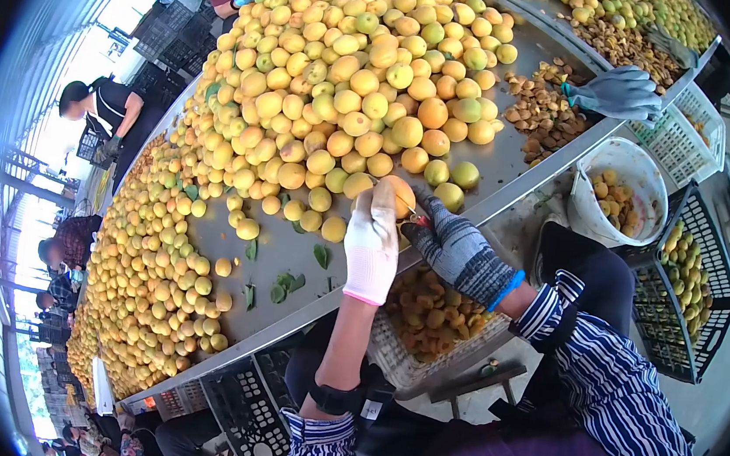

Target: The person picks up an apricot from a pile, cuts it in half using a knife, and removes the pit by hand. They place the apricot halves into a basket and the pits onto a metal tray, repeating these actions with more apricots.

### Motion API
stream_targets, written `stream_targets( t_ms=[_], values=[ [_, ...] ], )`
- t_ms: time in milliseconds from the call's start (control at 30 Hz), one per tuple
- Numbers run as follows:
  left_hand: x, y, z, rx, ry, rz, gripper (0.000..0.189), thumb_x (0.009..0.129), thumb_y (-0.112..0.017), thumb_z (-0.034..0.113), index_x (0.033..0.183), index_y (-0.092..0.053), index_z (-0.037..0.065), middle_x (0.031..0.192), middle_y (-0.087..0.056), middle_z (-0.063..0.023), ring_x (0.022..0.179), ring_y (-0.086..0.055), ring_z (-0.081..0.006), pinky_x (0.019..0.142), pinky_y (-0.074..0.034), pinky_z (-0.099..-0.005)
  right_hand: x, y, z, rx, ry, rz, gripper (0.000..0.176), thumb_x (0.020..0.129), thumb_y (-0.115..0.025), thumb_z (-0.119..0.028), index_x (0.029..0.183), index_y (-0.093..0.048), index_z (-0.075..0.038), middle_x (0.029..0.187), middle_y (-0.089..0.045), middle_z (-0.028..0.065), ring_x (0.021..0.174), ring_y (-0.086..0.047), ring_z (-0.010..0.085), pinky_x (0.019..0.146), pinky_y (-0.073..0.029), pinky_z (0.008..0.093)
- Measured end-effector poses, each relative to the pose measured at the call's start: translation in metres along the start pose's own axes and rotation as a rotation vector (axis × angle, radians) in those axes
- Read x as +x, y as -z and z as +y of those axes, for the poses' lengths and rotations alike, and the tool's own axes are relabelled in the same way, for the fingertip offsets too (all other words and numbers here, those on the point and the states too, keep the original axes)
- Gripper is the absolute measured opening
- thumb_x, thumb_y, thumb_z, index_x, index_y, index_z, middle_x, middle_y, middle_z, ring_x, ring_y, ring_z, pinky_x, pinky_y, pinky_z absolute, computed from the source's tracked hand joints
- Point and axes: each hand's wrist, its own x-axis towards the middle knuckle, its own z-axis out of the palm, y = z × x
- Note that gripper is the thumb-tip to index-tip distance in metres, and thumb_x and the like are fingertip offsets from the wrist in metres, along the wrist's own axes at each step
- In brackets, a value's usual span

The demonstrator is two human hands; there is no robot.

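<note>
My left hand, in a white glove, is closed around an orange-yellow apricot near the front edge of the metal table. In a grey knitted glove with a blue cuff, my right hand grips a small knife with a red handle. Its thin blade is against the apricot, though the fingers partly hide it. A big heap of whole apricots lies just beyond both hands. Below them, a light basket holds apricot halves.
Split apricot pieces and a spare grey glove lie on the right. A white bucket and a black crate of fruit stand beside my leg. Green leaves are scattered on the table. Other people work along the far side.
</note>
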Motion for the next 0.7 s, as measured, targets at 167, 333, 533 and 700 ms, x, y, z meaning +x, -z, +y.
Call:
stream_targets(
  t_ms=[167,333,533,700],
  values=[
    [-0.002,-0.003,0.016,0.193,-0.056,0.078,0.037,0.096,-0.047,0.035,0.108,-0.052,0.000,0.088,-0.056,-0.0170,0.078,-0.055,-0.0251,0.074,-0.045,-0.0336,0.004,0.000,0.005,0.087,-0.030,-0.108,0.061,0.088,-0.054,-0.021,0.140,-0.028,-0.003,0.096,-0.060,0.0282,0.090,-0.060,0.0401,0.076,-0.050,0.0426],
    [0.001,0.000,0.023,0.181,-0.079,0.068,0.059,0.093,-0.045,0.050,0.115,-0.051,-0.004,0.092,-0.057,-0.0148,0.083,-0.053,-0.0207,0.076,-0.044,-0.0310,0.011,-0.002,0.002,0.356,0.033,-0.085,0.060,0.090,-0.056,-0.020,0.141,-0.029,-0.004,0.101,-0.063,0.0170,0.085,-0.063,0.0276,0.075,-0.050,0.0352],
    [0.002,0.000,0.008,-0.043,0.016,0.079,0.062,0.089,-0.047,0.057,0.118,-0.051,0.002,0.092,-0.055,-0.0070,0.077,-0.050,-0.0162,0.062,-0.045,-0.0281,0.011,0.010,-0.015,0.949,-0.315,-0.257,0.052,0.093,-0.055,-0.017,0.140,-0.035,-0.008,0.095,-0.059,-0.0011,0.067,-0.049,0.0032,0.056,-0.042,0.0173],
    [-0.001,0.002,0.011,-0.209,0.156,0.035,0.050,0.090,-0.048,0.054,0.109,-0.055,0.008,0.076,-0.049,0.0024,0.057,-0.041,-0.0062,0.051,-0.035,-0.0193,0.011,0.021,-0.021,1.187,-0.487,-0.316,0.037,0.092,-0.056,-0.021,0.126,-0.047,-0.011,0.076,-0.054,-0.0032,0.052,-0.043,0.0037,0.044,-0.034,0.0175]
  ],
)
